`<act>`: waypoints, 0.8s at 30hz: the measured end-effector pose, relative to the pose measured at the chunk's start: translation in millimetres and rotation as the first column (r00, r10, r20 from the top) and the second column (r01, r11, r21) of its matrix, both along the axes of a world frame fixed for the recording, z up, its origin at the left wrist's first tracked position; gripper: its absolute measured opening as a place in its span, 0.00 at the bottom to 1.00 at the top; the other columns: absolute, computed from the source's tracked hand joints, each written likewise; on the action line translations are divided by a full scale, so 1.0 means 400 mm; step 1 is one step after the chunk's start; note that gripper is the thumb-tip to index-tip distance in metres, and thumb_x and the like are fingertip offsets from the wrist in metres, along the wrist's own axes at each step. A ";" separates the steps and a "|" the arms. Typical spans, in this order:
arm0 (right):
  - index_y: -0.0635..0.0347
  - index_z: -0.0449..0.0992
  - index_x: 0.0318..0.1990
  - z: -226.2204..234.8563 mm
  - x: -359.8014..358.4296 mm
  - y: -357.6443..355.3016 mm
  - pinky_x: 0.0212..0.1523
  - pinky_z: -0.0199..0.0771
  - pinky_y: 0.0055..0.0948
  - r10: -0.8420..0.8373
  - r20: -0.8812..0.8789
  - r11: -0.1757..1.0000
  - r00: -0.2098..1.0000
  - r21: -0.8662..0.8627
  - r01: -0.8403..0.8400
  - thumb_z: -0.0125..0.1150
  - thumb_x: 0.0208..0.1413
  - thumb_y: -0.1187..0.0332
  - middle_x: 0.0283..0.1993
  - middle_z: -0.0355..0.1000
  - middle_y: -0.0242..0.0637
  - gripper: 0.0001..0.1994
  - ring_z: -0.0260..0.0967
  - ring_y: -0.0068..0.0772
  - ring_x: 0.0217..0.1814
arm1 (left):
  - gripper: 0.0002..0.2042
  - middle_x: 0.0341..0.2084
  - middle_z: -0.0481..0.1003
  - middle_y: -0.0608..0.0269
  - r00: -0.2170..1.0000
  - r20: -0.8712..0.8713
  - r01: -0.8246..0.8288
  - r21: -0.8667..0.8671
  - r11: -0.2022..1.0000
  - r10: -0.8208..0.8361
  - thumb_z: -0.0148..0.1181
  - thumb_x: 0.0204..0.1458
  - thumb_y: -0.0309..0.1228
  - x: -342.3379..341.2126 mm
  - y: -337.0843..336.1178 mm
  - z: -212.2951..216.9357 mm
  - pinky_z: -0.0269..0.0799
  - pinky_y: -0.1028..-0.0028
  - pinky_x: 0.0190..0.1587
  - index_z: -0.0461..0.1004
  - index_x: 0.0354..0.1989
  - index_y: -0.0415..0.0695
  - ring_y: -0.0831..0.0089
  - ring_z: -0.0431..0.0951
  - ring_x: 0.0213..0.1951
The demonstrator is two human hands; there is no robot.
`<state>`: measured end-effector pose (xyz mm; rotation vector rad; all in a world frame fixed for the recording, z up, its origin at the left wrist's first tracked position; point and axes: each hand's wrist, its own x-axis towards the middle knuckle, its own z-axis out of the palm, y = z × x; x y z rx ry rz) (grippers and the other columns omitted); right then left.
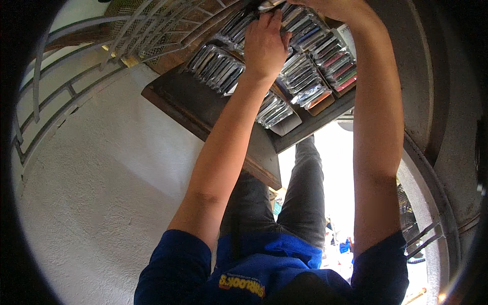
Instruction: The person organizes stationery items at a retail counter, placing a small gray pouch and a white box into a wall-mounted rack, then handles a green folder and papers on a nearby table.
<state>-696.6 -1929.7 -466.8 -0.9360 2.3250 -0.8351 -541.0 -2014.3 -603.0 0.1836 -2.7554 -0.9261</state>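
Shiny plastic covers the packets (300,76) in rows on the dark table (175,96). My left hand (267,43) lies over the far rows, fingers slightly spread; my right hand (328,7) is farther right, partly cut off. I cannot tell whether either grips anything.

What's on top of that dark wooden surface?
Rows of thin, plastic-wrapped packets sit on the dark wooden surface. The left hand and left forearm cover part of it, so whatever is directly beneath them can't be seen.
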 end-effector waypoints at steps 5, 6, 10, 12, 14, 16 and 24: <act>0.64 0.84 0.40 -0.111 -0.049 -0.014 0.37 0.77 0.37 -0.032 0.130 0.984 0.991 0.176 0.009 0.57 0.52 0.81 0.32 0.80 0.43 0.12 0.76 0.33 0.35 | 0.25 0.50 0.76 0.46 0.994 -0.110 -0.018 0.073 0.997 0.026 0.71 0.51 0.30 0.012 -0.008 -0.017 0.75 0.55 0.54 0.74 0.58 0.37 0.46 0.78 0.50; 0.64 0.84 0.40 -0.137 -0.053 -0.013 0.38 0.77 0.37 -0.052 0.135 0.979 0.989 0.202 0.024 0.56 0.52 0.81 0.33 0.80 0.44 0.12 0.76 0.34 0.36 | 0.24 0.51 0.76 0.47 0.991 -0.127 -0.015 0.093 0.996 0.027 0.71 0.51 0.30 0.016 -0.010 -0.019 0.74 0.55 0.55 0.75 0.57 0.36 0.47 0.78 0.50; 0.63 0.83 0.44 -0.227 -0.037 -0.035 0.38 0.78 0.38 -0.006 0.136 0.965 0.991 0.260 -0.029 0.56 0.54 0.80 0.39 0.80 0.47 0.13 0.76 0.38 0.37 | 0.22 0.53 0.77 0.48 0.993 -0.092 -0.045 0.255 0.966 0.070 0.70 0.54 0.31 0.035 -0.014 -0.026 0.75 0.58 0.57 0.76 0.57 0.41 0.48 0.78 0.55; 0.63 0.82 0.48 -0.241 -0.029 -0.055 0.38 0.78 0.40 0.034 0.157 0.901 0.987 0.423 -0.099 0.55 0.56 0.80 0.42 0.80 0.49 0.14 0.76 0.40 0.38 | 0.21 0.53 0.77 0.49 0.994 -0.093 -0.040 0.224 0.974 0.062 0.70 0.54 0.31 0.040 -0.016 -0.025 0.74 0.59 0.58 0.76 0.57 0.41 0.49 0.78 0.55; 0.63 0.80 0.52 -0.242 -0.016 -0.077 0.38 0.78 0.43 0.064 0.095 0.849 0.993 0.518 -0.105 0.55 0.58 0.78 0.42 0.79 0.50 0.15 0.76 0.43 0.38 | 0.21 0.53 0.77 0.50 0.993 -0.102 -0.032 0.198 0.980 0.053 0.70 0.55 0.32 0.044 -0.022 -0.015 0.74 0.59 0.59 0.76 0.56 0.41 0.50 0.78 0.56; 0.64 0.78 0.55 -0.232 -0.009 -0.080 0.40 0.78 0.46 0.044 0.100 0.831 0.994 0.549 -0.092 0.55 0.60 0.76 0.44 0.78 0.51 0.16 0.76 0.45 0.40 | 0.20 0.54 0.77 0.50 0.994 -0.102 -0.025 0.178 0.984 0.044 0.70 0.56 0.32 0.053 -0.031 0.003 0.74 0.58 0.59 0.76 0.57 0.41 0.51 0.78 0.56; 0.59 0.77 0.60 -0.280 0.061 0.036 0.64 0.73 0.46 -0.076 -0.323 0.984 0.944 0.128 0.123 0.58 0.66 0.62 0.64 0.70 0.49 0.19 0.67 0.50 0.68 | 0.17 0.57 0.74 0.50 0.996 -0.018 -0.084 0.048 0.995 0.085 0.65 0.61 0.33 0.233 -0.172 0.156 0.73 0.55 0.59 0.76 0.57 0.43 0.50 0.74 0.59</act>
